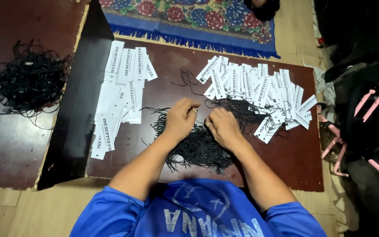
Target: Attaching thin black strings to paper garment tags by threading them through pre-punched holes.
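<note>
I am sitting over a low dark-brown desk [286, 171] and working at the pile of short black strings [200, 147] lying in the middle of it, just in front of me; my left hand [180, 117] is pinching its fingers [193, 105] together at the far edge of that pile, seemingly on a single string, though the strand itself is too thin for me to be sure; my right hand [223, 127] is resting curled on top of the strings just beside it, and I cannot tell whether its fingers are gripping anything. Judging from how things are lying, the work is sitting somewhere in the middle; a spread of white paper tags [266, 94] to the right and far side is lying fanned and overlapping, some with black strings showing among them; a neater stack of white tags [119, 92] is lying at the left edge of the desk, with no strings that I can make out; a good heap of loose strings is remaining under my hands. The strings are looking thin, limp and tangled, likely to snag on each other; a bigger tangle of black cord [29, 81] is sitting well apart on a second brown board [9, 149] to the left; a flowered rug with a blue fringe [189, 17] is lying beyond the desk.
</note>
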